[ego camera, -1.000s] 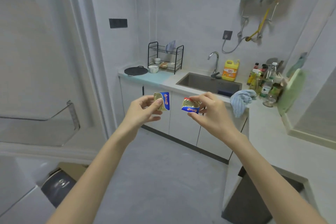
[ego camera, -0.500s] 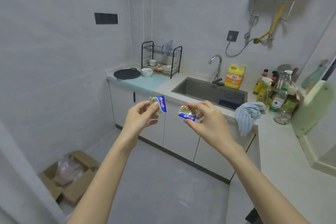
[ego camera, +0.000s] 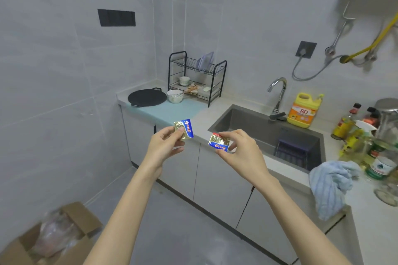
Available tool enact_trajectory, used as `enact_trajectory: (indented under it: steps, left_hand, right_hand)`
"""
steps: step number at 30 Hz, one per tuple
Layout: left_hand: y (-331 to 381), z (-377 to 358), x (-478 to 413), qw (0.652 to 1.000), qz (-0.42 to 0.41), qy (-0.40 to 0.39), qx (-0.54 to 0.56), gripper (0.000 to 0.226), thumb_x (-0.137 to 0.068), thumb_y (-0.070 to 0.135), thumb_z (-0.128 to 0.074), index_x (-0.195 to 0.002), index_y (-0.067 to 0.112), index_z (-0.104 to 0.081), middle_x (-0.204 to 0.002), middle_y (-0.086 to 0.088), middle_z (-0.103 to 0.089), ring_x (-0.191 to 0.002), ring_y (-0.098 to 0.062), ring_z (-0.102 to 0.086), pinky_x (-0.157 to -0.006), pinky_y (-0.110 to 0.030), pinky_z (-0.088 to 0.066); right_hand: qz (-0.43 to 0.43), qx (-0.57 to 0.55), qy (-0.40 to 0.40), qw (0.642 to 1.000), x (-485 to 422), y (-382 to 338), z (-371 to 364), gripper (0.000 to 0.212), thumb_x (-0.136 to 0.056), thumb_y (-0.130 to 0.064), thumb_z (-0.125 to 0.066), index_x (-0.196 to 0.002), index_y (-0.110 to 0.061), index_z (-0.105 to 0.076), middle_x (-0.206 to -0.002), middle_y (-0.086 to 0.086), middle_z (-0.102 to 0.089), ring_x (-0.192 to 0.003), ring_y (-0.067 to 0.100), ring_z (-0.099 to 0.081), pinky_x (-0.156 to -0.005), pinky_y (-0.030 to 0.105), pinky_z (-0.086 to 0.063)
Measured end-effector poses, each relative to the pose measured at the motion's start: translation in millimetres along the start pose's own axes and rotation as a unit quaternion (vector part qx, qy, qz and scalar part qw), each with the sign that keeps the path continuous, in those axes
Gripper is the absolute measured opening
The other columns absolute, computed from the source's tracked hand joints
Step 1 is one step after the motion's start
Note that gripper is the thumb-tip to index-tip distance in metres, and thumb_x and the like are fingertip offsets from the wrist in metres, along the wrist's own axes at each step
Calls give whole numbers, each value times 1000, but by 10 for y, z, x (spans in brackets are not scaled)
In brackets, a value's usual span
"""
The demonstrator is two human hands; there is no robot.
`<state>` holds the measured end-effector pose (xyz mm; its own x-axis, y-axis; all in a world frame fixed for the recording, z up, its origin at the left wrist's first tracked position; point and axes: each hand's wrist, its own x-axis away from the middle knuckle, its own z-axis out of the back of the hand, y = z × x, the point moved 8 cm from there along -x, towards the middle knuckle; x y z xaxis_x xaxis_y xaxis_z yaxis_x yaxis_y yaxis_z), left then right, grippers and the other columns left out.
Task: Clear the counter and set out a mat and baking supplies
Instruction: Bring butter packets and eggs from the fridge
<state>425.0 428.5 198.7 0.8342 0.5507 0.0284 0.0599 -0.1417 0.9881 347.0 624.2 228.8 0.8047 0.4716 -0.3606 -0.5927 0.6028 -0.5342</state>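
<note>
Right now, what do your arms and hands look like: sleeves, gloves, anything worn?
Both forearms are bare up to the frame edge: no sleeves show. The left hand and right hand wear no gloves, and no rings, watch or bracelets are visible. Fingernails look short and unpainted.

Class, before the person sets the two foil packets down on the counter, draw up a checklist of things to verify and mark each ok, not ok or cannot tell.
1. Left hand grips the left packet: ok.
2. Right hand grips the right packet: ok.
3. Packets sealed: cannot tell.
4. Blue mat laid on the counter: ok.
5. Bare mat space for the packets: ok, in front of the black pan and white bowl.
6. Hands over the mat: not ok, short of the counter edge.
</note>
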Motion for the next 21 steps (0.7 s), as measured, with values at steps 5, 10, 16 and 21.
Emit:
enact_trajectory:
  steps: [5, 10, 16, 21]
  left_hand:
    - [-219, -51, -1046, 999, 13, 26, -13, 18, -92, 21, -60, -105, 10, -67, -86, -2, -64, -71, -11, -60, -70, -22, -58]
    - [-464, -37, -2026, 997, 24, 64, -39, 20, -93, 20, -59, -109, 9, -66, -84, -1, -64, -67, -10, -60, -64, -19, -57]
    - [-614, 87, -3098, 988, 50, 125, -76, 18, -93, 19, -59, -105, 10, -67, -83, -3, -63, -69, -10, -59, -61, -16, -55]
    - [-832, 242, -3836, 979, 93, 151, -96, 22, -90, 20, -62, -108, 7, -62, -84, -5, -62, -68, -14, -58, -51, -13, -50]
  right_hand:
    - [-6, -7, -23, 1000, -938, 456, -436, 39, -79, -34, -70, -117, -36, -61, -107, -16, -56, -81, 3, -57, -62, 21, -43]
    - [13, -31, -63, 997, -1917, 843, -942, 40, -79, -32, -71, -117, -33, -62, -107, -14, -56, -81, 5, -57, -70, 29, -49]
    - [18, -69, -128, 989, -3092, 1209, -1670, 39, -80, -30, -71, -117, -31, -62, -113, -10, -58, -83, 8, -56, -74, 26, -48]
    - [20, -102, -158, 982, -3879, 1379, -2274, 41, -80, -25, -73, -119, -23, -63, -115, -4, -59, -83, 6, -52, -72, 17, -39]
